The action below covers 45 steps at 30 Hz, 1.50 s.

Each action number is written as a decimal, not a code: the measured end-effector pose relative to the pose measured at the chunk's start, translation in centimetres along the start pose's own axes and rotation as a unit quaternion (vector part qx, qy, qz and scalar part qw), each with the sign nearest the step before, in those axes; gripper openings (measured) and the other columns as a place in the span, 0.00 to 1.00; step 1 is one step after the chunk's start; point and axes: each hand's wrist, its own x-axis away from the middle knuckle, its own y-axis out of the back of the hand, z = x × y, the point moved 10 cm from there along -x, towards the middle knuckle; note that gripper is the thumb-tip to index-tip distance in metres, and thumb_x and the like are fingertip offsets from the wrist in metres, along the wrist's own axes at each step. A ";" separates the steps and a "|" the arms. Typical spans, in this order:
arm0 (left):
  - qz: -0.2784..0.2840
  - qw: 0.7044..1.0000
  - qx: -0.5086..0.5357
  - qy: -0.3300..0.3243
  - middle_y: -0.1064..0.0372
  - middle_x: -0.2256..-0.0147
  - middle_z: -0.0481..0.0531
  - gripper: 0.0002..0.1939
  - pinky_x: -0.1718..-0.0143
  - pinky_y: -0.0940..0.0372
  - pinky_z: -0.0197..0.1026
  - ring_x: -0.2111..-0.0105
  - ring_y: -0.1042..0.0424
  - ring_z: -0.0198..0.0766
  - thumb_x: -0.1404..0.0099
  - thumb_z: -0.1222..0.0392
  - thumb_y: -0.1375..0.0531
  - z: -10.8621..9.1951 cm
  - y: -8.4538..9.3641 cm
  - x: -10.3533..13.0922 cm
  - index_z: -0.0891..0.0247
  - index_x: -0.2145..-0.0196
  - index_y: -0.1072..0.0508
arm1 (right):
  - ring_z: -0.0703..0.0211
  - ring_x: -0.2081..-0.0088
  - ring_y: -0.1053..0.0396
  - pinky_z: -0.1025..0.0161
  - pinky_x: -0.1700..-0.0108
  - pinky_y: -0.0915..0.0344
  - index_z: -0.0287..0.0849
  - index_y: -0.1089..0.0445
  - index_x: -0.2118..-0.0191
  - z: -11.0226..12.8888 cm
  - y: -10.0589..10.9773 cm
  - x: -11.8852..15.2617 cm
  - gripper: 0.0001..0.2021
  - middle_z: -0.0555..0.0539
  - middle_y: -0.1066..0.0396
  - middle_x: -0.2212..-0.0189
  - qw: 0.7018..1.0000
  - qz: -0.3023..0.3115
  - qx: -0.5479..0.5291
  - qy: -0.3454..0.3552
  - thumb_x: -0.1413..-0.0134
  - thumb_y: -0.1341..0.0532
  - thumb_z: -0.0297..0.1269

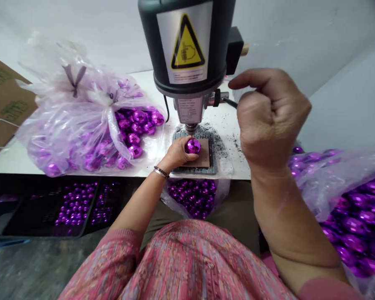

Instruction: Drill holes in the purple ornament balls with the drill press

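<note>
Between thumb and fingers, my left hand holds a shiny purple faceted ball. The ball rests on a brown board over the grey base of a small drill press. Directly above it is the chuck; whether the bit touches the ball I cannot tell. My right hand is raised at the machine's right side. Its fingers are closed round the end of the feed lever, with the index finger stretched toward the machine; the lever's grip is hidden inside the hand.
Left on the white table lies a clear plastic bag of purple balls, by a cardboard box. Dark shavings surround the base. Below, an open bag and dark crates hold more balls. Another bag stands right.
</note>
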 end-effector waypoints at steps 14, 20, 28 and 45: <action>-0.011 0.998 -0.060 0.011 0.24 0.43 0.62 0.36 0.36 0.33 0.52 0.42 0.26 0.55 0.44 0.62 0.27 -1.1 0.0 0.6 0.69 0.38 0.26 | 0.72 0.72 0.39 0.68 0.59 0.31 0.45 0.22 0.53 -1.3 0.1 3.9 0.17 0.52 0.31 0.72 0.979 0.028 0.151 0.134 0.38 0.47 0.30; -0.019 0.998 -0.052 0.013 0.23 0.44 0.62 0.37 0.38 0.32 0.52 0.44 0.25 0.55 0.45 0.62 0.27 -0.8 -0.1 0.5 0.68 0.38 0.26 | 0.70 0.66 0.33 0.66 0.55 0.30 0.47 0.22 0.52 -1.9 0.3 4.9 0.17 0.50 0.27 0.65 0.977 0.006 0.139 0.159 0.33 0.49 0.34; -0.026 0.998 -0.045 0.020 0.21 0.49 0.58 0.32 0.41 0.31 0.51 0.48 0.23 0.54 0.46 0.63 0.26 -1.0 0.0 0.6 0.66 0.43 0.23 | 0.69 0.70 0.37 0.66 0.61 0.34 0.45 0.21 0.52 -2.7 0.2 6.5 0.17 0.50 0.32 0.73 0.976 -0.012 0.107 0.192 0.34 0.48 0.31; 0.070 0.996 0.059 -0.005 0.20 0.52 0.57 0.30 0.48 0.28 0.49 0.52 0.22 0.49 0.47 0.54 0.23 -2.1 -0.4 6.9 0.62 0.47 0.21 | 0.77 0.81 0.44 0.71 0.74 0.48 0.41 0.19 0.71 -1.6 -1.2 -4.8 0.20 0.55 0.46 0.87 0.995 -0.005 -0.030 -0.093 0.38 0.47 0.22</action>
